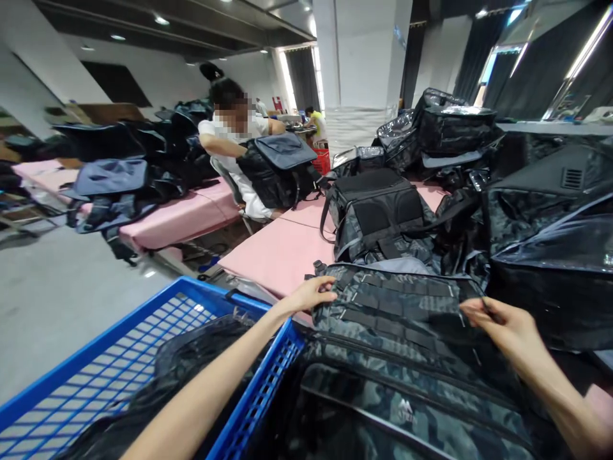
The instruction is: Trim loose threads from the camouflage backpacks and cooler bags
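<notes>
A dark camouflage backpack (383,364) lies in front of me, with rows of webbing straps across its panel and a pale logo lower down. At its upper left edge, my left hand (311,295) pinches the fabric border between thumb and fingers. Over on the right side, my right hand (500,319) is closed on the backpack, with a dark strap or edge showing between its fingers. I cannot make out exactly which part it grips. Another black backpack (378,211) rests just beyond, back panel up.
A blue plastic basket (177,287) holding dark bags stands at my left, against the pink-covered table (282,249). Large camouflage bags (550,230) crowd the right. Across the table a seated person (234,134) handles a black bag (278,166). A white pillar (359,57) rises behind.
</notes>
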The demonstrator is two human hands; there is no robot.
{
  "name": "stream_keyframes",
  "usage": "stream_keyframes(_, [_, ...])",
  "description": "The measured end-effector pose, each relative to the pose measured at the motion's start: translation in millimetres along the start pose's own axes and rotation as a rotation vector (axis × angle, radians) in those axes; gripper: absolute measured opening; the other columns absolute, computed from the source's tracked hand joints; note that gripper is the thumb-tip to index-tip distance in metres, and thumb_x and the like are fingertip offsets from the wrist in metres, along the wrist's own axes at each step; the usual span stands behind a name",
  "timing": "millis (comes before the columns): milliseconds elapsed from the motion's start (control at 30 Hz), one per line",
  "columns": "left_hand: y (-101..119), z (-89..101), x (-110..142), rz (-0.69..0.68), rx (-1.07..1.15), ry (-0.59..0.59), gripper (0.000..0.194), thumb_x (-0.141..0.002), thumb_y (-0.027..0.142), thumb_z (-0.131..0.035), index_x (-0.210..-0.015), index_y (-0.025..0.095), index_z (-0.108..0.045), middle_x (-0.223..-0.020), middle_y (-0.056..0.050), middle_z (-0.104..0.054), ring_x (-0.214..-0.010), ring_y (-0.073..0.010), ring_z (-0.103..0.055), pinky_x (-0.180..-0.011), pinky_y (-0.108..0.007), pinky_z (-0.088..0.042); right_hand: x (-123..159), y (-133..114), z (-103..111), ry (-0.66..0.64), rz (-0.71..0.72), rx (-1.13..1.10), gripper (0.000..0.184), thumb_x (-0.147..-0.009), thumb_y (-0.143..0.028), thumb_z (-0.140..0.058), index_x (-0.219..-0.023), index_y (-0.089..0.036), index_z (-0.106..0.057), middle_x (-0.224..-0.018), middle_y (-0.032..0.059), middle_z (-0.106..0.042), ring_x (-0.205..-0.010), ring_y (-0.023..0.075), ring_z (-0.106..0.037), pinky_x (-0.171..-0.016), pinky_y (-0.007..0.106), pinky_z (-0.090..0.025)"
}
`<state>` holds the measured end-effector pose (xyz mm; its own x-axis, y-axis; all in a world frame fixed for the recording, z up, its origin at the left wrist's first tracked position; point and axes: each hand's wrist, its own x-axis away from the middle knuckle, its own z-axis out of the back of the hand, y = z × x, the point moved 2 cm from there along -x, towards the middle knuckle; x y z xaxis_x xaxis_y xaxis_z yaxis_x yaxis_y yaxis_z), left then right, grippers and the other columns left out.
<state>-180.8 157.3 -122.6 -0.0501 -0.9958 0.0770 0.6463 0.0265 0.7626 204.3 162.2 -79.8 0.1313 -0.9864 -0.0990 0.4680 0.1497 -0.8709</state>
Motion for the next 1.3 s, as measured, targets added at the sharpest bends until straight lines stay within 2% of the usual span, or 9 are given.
stream_keyframes(100, [-17,-11.6,-6,0.015,0.162,-0.041,0.044,-0.062,0.022,-0.062,-0.104,0.013,-0.056,-0.067,0.005,-0.050,-0.062,-0.0107,-0.047,-0.062,-0.023,-0.038,-21,-37,-58,-0.254,0.145,0.142,0.025,-0.074,-0.039,-0.053,-0.067,-0.017,-0.063,-0.062,0.0006,-0.060,-0.061,0.0145,-0.054,-0.056,0.024,-0.039])
stream_keyframes(200, [-17,-20.1,-15,0.043,0.312,-0.092,0.033,-0.061,0.020,-0.059,-0.093,0.016,-0.053,-0.053,0.010,-0.035,-0.049,-0.0072,-0.035,-0.050,-0.019,-0.028,-38,-60,-106,-0.390,0.222,0.266,0.029,-0.079,-0.039,-0.047,-0.067,-0.017,-0.062,-0.063,0.0008,-0.061,-0.062,0.0154,-0.055,-0.057,0.025,-0.038])
stream_keyframes(300, [-17,-18.9,-20,-0.024,0.367,-0.111,0.017,-0.065,0.024,-0.057,-0.080,0.017,-0.052,-0.049,0.010,-0.030,-0.046,-0.0064,-0.028,-0.047,-0.019,-0.021,-50,-71,-139,-0.402,0.291,0.396,0.026,-0.076,-0.041,-0.055,-0.088,-0.020,-0.064,-0.080,0.0019,-0.067,-0.074,0.0189,-0.060,-0.067,0.028,-0.041])
stream_keyframes(367, [-20,-17.6,-21,-0.063,0.436,-0.155,0.015,-0.065,0.025,-0.057,-0.075,0.016,-0.052,-0.049,0.009,-0.033,-0.046,-0.0062,-0.029,-0.047,-0.020,-0.019,-55,-73,-154,-0.382,0.345,0.465,0.038,-0.075,-0.043,-0.059,-0.106,-0.022,-0.059,-0.090,0.0030,-0.067,-0.081,0.0202,-0.061,-0.073,0.030,-0.042])
stream_keyframes(467, [-26,-17.6,-19,-0.029,0.639,-0.209,0.017,-0.064,0.027,-0.060,-0.075,0.015,-0.055,-0.052,0.007,-0.040,-0.046,-0.0057,-0.031,-0.047,-0.020,-0.018,-61,-72,-171,-0.345,0.471,0.561,0.031,-0.082,-0.039,-0.052,-0.106,-0.021,-0.056,-0.091,0.0048,-0.066,-0.082,0.0192,-0.060,-0.072,0.031,-0.042])
stream_keyframes(600, [-33,-19.0,-17,0.028,0.826,-0.182,0.020,-0.061,0.026,-0.065,-0.075,0.013,-0.059,-0.055,0.006,-0.045,-0.048,-0.0053,-0.033,-0.049,-0.020,-0.019,-68,-67,-186,-0.271,0.656,0.650,0.018,-0.083,-0.034,-0.054,-0.091,-0.020,-0.061,-0.083,0.0051,-0.065,-0.079,0.0185,-0.057,-0.071,0.030,-0.040])
stream_keyframes(800, [-33,-20.2,-18,0.071,0.893,-0.183,0.023,-0.058,0.026,-0.068,-0.076,0.013,-0.062,-0.054,0.006,-0.046,-0.048,-0.0054,-0.034,-0.050,-0.021,-0.021,-74,-68,-195,-0.292,0.791,0.655,0.013,-0.085,-0.030,-0.054,-0.087,-0.021,-0.063,-0.079,0.0031,-0.065,-0.074,0.0178,-0.054,-0.068,0.029,-0.037])
stream_keyframes(1000, [-30,-19.4,-15,0.056,0.923,-0.174,0.024,-0.058,0.028,-0.068,-0.074,0.012,-0.061,-0.058,0.004,-0.049,-0.050,-0.0057,-0.036,-0.052,-0.020,-0.022,-77,-68,-187,-0.239,0.677,0.532,0.014,-0.084,-0.032,-0.055,-0.086,-0.020,-0.063,-0.080,0.0027,-0.066,-0.074,0.0169,-0.055,-0.068,0.028,-0.039])
stream_keyframes(1300, [-32,-20.4,-15,0.069,0.921,-0.158,0.022,-0.057,0.026,-0.069,-0.073,0.013,-0.061,-0.055,0.005,-0.046,-0.050,-0.0056,-0.033,-0.051,-0.020,-0.020,-72,-71,-194,-0.223,0.841,0.686,0.016,-0.086,-0.031,-0.051,-0.089,-0.021,-0.062,-0.080,0.0041,-0.066,-0.074,0.0186,-0.052,-0.065,0.031,-0.034])
